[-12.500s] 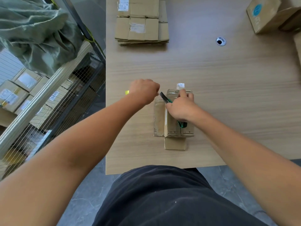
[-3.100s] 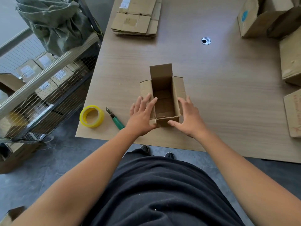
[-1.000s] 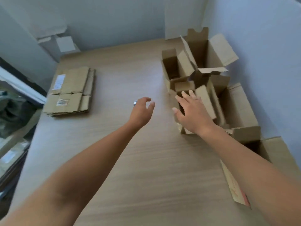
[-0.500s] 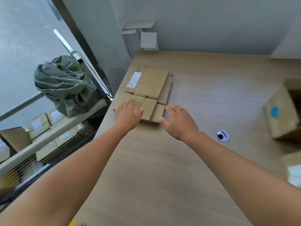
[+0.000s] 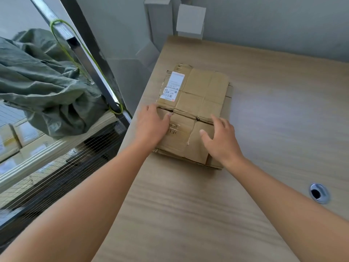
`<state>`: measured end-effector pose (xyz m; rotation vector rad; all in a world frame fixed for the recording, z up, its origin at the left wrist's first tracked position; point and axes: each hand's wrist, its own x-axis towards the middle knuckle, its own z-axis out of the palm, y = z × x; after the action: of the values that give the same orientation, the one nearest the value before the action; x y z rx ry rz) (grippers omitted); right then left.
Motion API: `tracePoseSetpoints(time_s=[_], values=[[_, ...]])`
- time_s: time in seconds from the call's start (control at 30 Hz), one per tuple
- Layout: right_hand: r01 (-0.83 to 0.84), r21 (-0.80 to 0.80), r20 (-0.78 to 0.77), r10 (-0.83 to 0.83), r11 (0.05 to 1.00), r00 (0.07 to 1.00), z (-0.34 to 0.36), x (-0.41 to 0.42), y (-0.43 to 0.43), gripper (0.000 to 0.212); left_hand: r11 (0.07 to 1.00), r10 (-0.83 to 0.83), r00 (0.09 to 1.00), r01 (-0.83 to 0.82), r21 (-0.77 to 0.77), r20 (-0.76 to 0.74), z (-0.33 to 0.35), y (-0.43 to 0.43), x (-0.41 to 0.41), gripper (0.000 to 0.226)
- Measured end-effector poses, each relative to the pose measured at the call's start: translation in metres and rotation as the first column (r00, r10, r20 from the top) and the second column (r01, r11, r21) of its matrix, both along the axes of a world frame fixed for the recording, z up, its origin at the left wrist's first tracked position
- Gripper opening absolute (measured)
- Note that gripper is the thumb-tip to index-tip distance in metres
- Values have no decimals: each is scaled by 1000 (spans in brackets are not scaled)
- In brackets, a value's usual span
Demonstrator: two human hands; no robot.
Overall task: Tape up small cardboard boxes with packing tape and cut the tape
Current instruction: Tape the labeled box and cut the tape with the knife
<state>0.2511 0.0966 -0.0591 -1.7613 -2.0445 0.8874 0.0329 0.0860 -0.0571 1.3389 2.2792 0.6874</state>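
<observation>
A stack of flattened brown cardboard boxes [image 5: 196,99] lies at the far left of the wooden table [image 5: 264,114]; the top sheet carries a white shipping label. My left hand [image 5: 152,125] lies on the stack's near left part, fingers spread flat on the cardboard. My right hand [image 5: 220,138] rests on the near right part, its fingers slightly bent over the top sheet. Neither hand has lifted anything. Tape roll and cutter are out of view.
The table's left edge drops to a wire-mesh metal rack [image 5: 62,167] with a grey-green bag [image 5: 41,86] on it. A round cable grommet [image 5: 319,193] sits in the table at the right. Grey wall and a pale box [image 5: 190,21] stand behind.
Since half a second ago both hands have slid further onto the flat cardboard stack and the view has closed in on it. Earlier the assembled open box was set among other boxes at right.
</observation>
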Motion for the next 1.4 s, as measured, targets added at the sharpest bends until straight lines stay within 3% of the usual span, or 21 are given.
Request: tracePoseSetpoints(time_s=[0.13, 0.3, 0.37, 0.47, 0.53, 0.67, 0.77, 0.83, 0.9, 1.0, 1.1, 1.17, 1.23, 1.3, 1.4], values=[[47, 25, -92, -45, 999, 995, 12, 6, -9, 64, 999, -23, 1000, 24, 26, -6, 9, -19, 6, 58], [75, 62, -212, -60, 995, 975, 27, 17, -37, 60, 997, 34, 990, -43, 59, 135, 20, -49, 23, 54], [107, 16, -319, -97, 994, 943, 33, 27, -55, 56, 986, 122, 942, -150, 68, 312, 29, -65, 32, 51], [125, -80, -401, -147, 989, 904, 44, 50, -91, 54, 968, 247, 776, -225, -112, 580, 47, -99, 48, 46], [143, -144, -428, -192, 979, 883, 54, 69, -122, 53, 964, 263, 704, -173, -200, 660, 60, -132, 65, 25], [180, -193, -373, -242, 965, 896, 78, 123, -193, 49, 988, 152, 679, -130, -87, 718, 89, -217, 110, 14], [185, -207, -302, -243, 961, 922, 89, 174, -253, 55, 995, -3, 772, -61, 78, 636, 111, -283, 143, 13], [217, -186, -310, -267, 958, 913, 97, 207, -294, 57, 975, -159, 857, 57, 216, 491, 124, -326, 164, 13], [236, -157, -370, -279, 959, 886, 106, 233, -328, 54, 912, -341, 870, 214, 349, 357, 137, -363, 186, 13], [242, -164, -520, -292, 956, 802, 129, 254, -365, 44, 790, -565, 783, 421, 446, 261, 148, -403, 217, 18], [165, -221, -617, -268, 961, 740, 144, 262, -395, 54, 725, -663, 709, 528, 442, 242, 150, -435, 246, 21], [107, -276, -622, -263, 955, 738, 142, 269, -415, 66, 704, -698, 673, 583, 406, 244, 148, -456, 262, 24], [164, -254, -586, -287, 953, 758, 137, 278, -433, 72, 645, -760, 609, 670, 367, 224, 144, -476, 275, 23], [273, -164, -509, -318, 948, 800, 133, 291, -443, 76, 558, -827, 547, 772, 304, 131, 140, -494, 282, 19], [264, -107, -466, -283, 959, 838, 130, 308, -448, 87, 457, -878, 477, 861, 223, -41, 135, -516, 283, 13]])
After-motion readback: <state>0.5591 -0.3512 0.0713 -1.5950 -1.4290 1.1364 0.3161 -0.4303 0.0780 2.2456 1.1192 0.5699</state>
